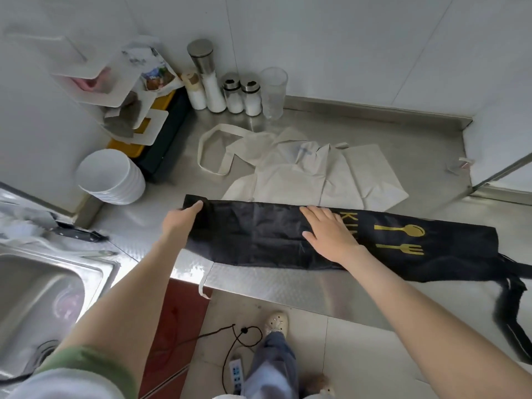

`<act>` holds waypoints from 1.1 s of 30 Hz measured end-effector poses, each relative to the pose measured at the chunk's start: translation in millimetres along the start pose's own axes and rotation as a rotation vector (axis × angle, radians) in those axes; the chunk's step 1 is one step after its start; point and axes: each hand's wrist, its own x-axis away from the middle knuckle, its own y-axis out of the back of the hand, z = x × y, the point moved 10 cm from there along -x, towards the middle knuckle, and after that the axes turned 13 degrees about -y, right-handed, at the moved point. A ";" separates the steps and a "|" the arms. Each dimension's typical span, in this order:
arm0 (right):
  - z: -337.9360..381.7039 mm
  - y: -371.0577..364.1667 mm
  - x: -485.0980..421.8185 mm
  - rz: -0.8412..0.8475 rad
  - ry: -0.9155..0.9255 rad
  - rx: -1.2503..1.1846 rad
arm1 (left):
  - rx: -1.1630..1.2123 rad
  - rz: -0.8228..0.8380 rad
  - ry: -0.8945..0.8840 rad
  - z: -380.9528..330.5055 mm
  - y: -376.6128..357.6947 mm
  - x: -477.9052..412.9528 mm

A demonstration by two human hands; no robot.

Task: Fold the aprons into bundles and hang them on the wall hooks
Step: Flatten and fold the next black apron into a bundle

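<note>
Black apron (288,237) in long strip on surface (403,295). My left hand (180,218) pinches its end; right hand (331,236) flat, fingers spread. Straps (509,298) dangle off edge: weight may drag fold loose.

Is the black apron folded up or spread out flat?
Folded. The black apron lies as a long narrow strip under the right hand.

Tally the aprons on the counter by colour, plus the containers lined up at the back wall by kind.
Black apron: 1
Cream apron: 1
Containers of white powder: 4
Empty clear tumbler: 1
Total: 7
</note>
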 end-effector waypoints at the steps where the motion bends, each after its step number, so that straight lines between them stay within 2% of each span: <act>1: 9.8 1.3 -7.5 -0.017 0.007 -0.016 | 0.093 0.043 -0.019 -2.1 -3.7 -2.2; 3: 29.3 3.0 -25.0 -0.051 0.002 -0.058 | 0.168 0.101 -0.044 -6.9 -4.4 -5.4; 6: 39.4 0.9 -45.9 -0.065 -0.070 -0.088 | 0.193 0.105 -0.101 -18.5 -0.7 -7.9; 10: 30.5 -2.8 -58.1 -0.115 -0.144 -0.107 | 0.289 0.077 -0.163 -25.5 1.2 -17.4; 15: 14.5 -9.7 -60.6 -0.165 -0.229 -0.086 | 0.275 0.076 -0.154 -19.7 -7.4 -29.4; 18: 6.4 -5.7 -55.7 -0.274 -0.317 -0.067 | 0.123 0.184 -0.215 -18.9 -15.8 -39.2; 19: 10.1 -0.7 -52.3 -0.326 -0.287 -0.064 | 0.029 0.182 -0.257 -18.5 -13.5 -44.1; 21: 24.1 1.9 -45.3 -0.374 -0.141 -0.027 | -0.198 0.073 -0.336 -20.8 -2.1 -52.1; 24: 40.2 -24.8 -39.6 -0.204 0.038 0.093 | -0.543 -0.169 -0.424 -38.6 13.9 -43.8; 27: 34.3 -49.4 -40.3 -0.050 0.009 0.152 | -0.812 -0.201 -0.670 -66.2 -7.3 -31.3; 29: 32.2 -50.6 -43.4 -0.044 -0.007 0.143 | -0.879 -0.109 -0.798 -73.4 -31.7 -25.8; 30: 31.2 -49.7 -44.1 -0.051 -0.008 0.146 | -0.871 -0.080 -0.802 -70.5 -38.3 -26.0; 33: 22.7 -46.6 -43.8 -0.072 -0.023 0.124 | -0.670 -0.130 -0.599 -48.1 -23.1 -34.3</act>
